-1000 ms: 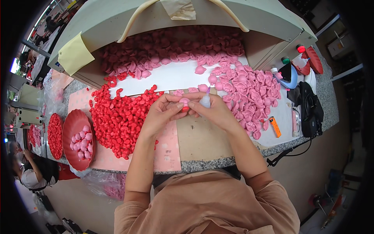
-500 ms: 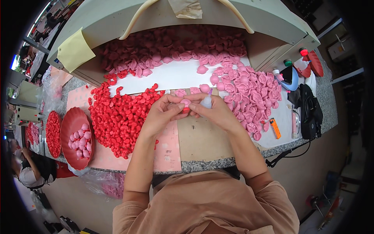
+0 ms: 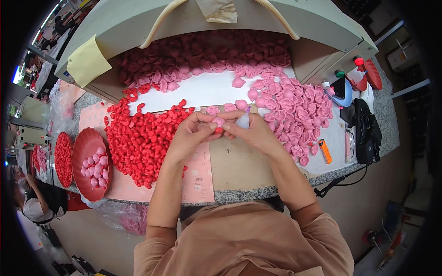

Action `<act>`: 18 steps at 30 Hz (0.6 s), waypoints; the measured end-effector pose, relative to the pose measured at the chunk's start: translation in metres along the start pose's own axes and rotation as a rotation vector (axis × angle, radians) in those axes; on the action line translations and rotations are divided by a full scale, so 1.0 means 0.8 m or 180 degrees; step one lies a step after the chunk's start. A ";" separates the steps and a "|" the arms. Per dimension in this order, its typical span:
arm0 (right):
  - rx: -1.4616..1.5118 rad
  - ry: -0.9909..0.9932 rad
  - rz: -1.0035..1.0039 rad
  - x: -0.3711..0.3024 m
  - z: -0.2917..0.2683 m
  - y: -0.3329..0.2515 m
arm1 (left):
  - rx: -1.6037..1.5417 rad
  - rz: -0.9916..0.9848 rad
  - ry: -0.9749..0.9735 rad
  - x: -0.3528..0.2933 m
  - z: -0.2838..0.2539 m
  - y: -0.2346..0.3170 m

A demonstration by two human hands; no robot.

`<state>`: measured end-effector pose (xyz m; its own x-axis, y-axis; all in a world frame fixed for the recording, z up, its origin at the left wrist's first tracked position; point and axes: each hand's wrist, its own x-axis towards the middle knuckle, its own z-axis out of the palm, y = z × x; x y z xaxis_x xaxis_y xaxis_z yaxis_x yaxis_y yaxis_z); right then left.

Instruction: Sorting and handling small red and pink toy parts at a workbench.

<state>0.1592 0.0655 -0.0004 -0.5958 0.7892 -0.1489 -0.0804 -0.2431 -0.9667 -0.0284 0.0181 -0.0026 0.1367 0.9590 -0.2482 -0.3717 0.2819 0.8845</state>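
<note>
My left hand (image 3: pixel 197 129) and my right hand (image 3: pixel 254 132) meet over the middle of the bench. Between their fingertips they pinch a small round piece (image 3: pixel 218 123), pink on top and red underneath. My right hand also keeps a small translucent squeeze bottle (image 3: pixel 243 120) with a thin purple nozzle pointing up. Left of my hands spreads a pile of shiny red pieces (image 3: pixel 142 142). To the right lies a heap of pink cup-shaped, petal-like pieces (image 3: pixel 299 110).
A red scalloped dish (image 3: pixel 87 184) of pink balls stands at the left, beside a dish of red pieces (image 3: pixel 63 158). More pink pieces fill the grey box-like housing (image 3: pixel 317 55). An orange lighter (image 3: pixel 325 152) and a black pouch (image 3: pixel 366 131) lie at the right.
Both hands stay together around the round piece, which has shifted very slightly. Nothing else has visibly moved on the bench.
</note>
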 end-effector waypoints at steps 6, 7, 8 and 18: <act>-0.0053 0.0478 -0.0658 -0.003 0.016 -0.007 | -0.0158 0.0289 0.0106 -0.001 0.020 0.002; -0.0058 0.0483 -0.0677 -0.002 0.016 -0.006 | -0.0252 0.0435 0.0034 -0.002 0.026 0.001; -0.0033 0.0503 -0.0645 0.000 0.014 -0.003 | -0.0348 0.0580 -0.0038 -0.002 0.029 0.001; -0.2436 0.0902 -0.1603 0.004 -0.001 0.003 | -0.1218 0.1080 0.0624 -0.006 -0.008 0.037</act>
<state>0.1578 0.0676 -0.0034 -0.4104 0.8320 0.3733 0.3293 0.5170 -0.7901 -0.0455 0.0221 0.0219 -0.2091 0.9750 -0.0752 -0.6776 -0.0890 0.7300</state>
